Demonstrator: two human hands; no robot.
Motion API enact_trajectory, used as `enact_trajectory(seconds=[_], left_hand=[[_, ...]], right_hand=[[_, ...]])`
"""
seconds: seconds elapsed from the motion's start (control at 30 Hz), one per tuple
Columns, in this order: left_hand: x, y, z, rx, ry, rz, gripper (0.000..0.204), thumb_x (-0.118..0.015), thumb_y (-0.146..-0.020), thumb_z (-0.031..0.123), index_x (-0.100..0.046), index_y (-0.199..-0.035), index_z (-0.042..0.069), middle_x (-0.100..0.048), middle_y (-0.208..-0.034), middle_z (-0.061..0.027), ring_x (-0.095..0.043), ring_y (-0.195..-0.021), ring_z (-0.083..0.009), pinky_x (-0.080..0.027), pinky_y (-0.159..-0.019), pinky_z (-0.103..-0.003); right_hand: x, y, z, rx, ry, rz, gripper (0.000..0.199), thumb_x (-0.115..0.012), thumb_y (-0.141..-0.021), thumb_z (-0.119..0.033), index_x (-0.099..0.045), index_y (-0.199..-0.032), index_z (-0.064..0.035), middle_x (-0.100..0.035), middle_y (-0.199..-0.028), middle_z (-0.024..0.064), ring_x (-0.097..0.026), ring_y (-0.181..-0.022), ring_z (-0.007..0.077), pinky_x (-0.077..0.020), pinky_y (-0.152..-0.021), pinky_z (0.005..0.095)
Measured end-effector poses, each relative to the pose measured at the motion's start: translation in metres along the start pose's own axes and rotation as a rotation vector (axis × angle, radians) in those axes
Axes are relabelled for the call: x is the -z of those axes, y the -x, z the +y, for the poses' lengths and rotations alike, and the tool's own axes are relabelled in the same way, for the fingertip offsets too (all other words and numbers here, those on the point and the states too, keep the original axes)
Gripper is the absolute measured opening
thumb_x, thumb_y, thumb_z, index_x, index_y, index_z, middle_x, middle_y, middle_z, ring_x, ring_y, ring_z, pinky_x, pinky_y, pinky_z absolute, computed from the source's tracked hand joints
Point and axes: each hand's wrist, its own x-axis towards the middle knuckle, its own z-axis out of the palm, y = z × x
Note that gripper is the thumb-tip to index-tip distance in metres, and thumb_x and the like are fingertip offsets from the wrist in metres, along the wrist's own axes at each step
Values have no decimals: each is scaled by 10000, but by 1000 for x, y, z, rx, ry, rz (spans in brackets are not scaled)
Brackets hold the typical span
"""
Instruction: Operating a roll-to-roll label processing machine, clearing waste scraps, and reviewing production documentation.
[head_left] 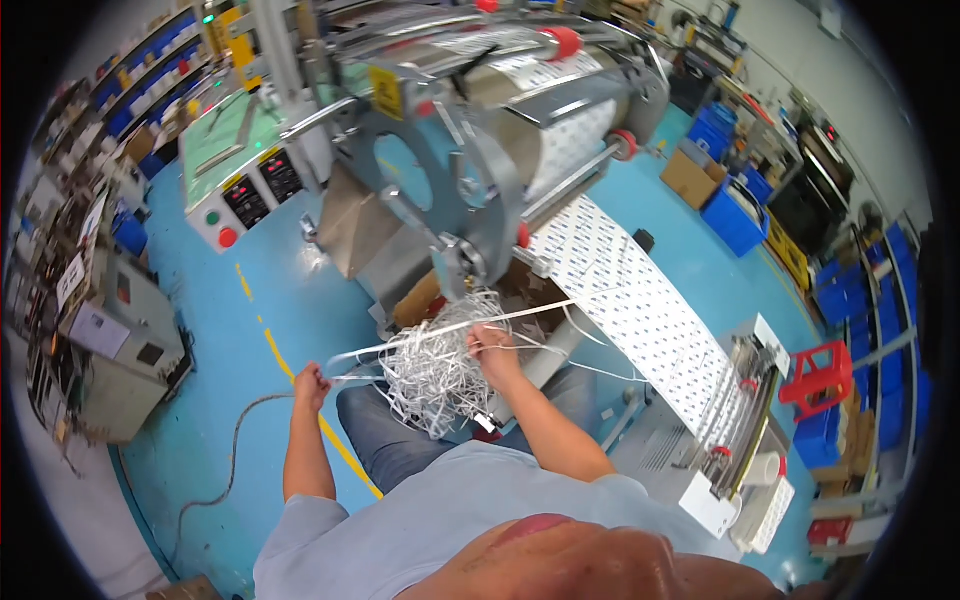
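My L hand [312, 385], left of the tangled strip heap [430, 375], has fingers closed on white strip [352, 379]; my R hand [490, 352], at the heap's right edge, has fingers curled narrow on more of it, AFAICT. A long strip [430, 335] crosses over the heap to the printed web [640, 310]. Heap's on the near side of the web-fed mach. [505, 200]. Progress, approx.: a few lengths clear, most tangled, so prob. early w/ lots left.
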Motion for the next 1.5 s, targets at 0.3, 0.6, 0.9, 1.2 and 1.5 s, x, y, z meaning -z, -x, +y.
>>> enact_trajectory(seconds=[0.3,0.6,0.9,1.2,1.5], left_hand=[[-216,109,27,-947,-993,-292,237,-514,-913,236,-567,-884,8,-553,-754,-71,-522,-699,-173,-435,-653,-310],[-442,198,-78,-739,-1303,-1013,370,-538,-876,301,-547,-1095,3,-610,-932,-201,-580,-863,-339,-453,-775,-369],[-459,173,-110,-320,-786,-834,239,-513,-930,307,-574,-891,79,-512,-748,47,-459,-643,-38,-398,-612,-224],[-480,166,-114,-359,-903,-921,301,-498,-943,339,-561,-818,72,-391,-600,50,-340,-568,-47,-295,-540,-222],[-479,168,-122,-423,-1001,-923,281,-481,-953,286,-546,-807,54,-430,-633,33,-384,-608,-58,-317,-589,-213]], right_hand=[[67,-20,-6,22,125,16,247,-553,-906,-280,-621,-804,-65,-603,-736,-6,-486,-602,57,-408,-584,204],[115,13,-11,174,34,-85,98,-589,-858,-96,-626,-949,-97,-629,-880,-27,-566,-779,75,-465,-689,235],[221,14,-20,151,599,-191,500,-780,-706,-335,-576,-1041,-26,-605,-976,75,-577,-839,153,-478,-754,297],[329,28,-29,312,891,444,185,-690,-719,-184,-602,-853,-93,-612,-779,67,-606,-745,225,-486,-665,335],[376,53,-33,208,770,680,98,-628,-747,-157,-614,-809,-83,-654,-761,86,-640,-724,232,-499,-666,333]])
